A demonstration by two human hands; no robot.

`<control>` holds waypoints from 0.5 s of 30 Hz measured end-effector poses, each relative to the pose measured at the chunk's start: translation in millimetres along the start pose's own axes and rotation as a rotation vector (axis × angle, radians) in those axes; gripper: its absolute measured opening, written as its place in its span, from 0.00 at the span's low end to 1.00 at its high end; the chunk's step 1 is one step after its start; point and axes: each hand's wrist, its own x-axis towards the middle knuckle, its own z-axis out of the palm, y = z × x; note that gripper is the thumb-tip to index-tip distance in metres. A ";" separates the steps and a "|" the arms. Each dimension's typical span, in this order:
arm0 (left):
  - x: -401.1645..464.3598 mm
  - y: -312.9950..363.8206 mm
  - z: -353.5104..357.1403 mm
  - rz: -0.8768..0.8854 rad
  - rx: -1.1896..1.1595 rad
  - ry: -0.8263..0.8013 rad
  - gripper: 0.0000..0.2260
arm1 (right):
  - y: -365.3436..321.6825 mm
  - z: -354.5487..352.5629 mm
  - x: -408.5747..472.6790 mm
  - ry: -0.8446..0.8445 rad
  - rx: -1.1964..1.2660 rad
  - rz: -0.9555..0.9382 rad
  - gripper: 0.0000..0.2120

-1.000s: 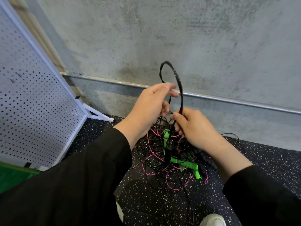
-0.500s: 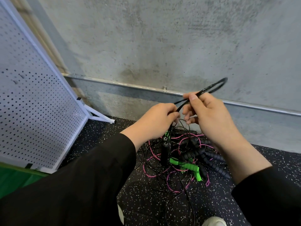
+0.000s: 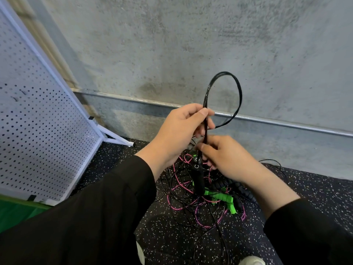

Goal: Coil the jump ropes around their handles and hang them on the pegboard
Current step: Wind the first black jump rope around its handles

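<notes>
1. The left hand (image 3: 177, 131) pinches a thin black jump rope cord (image 3: 223, 96), which loops upward.
2. The right hand (image 3: 225, 159) has its fingers curled round the cord above the hanging black handles (image 3: 197, 175).
3. Tangled pink and black ropes (image 3: 191, 203) lie on the speckled floor (image 3: 172, 236), near the white perforated pegboard (image 3: 38, 131).

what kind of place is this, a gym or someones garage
Probably a gym or its equipment corner: speckled rubber floor, bare concrete wall, a white pegboard on a stand, and a tangle of jump ropes on the floor. A garage can't be ruled out.
</notes>
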 end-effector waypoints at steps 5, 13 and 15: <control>3.2 -0.7 -7.6 -0.051 0.182 0.083 0.11 | 0.8 -5.0 0.4 0.117 -0.038 -0.070 0.11; -0.3 -6.6 -9.0 -0.227 0.362 -0.204 0.33 | -16.6 -30.2 -2.1 0.290 0.414 -0.097 0.12; -1.3 -10.8 -9.2 -0.211 0.462 -0.237 0.37 | -19.8 -35.6 -5.1 0.306 0.499 -0.100 0.13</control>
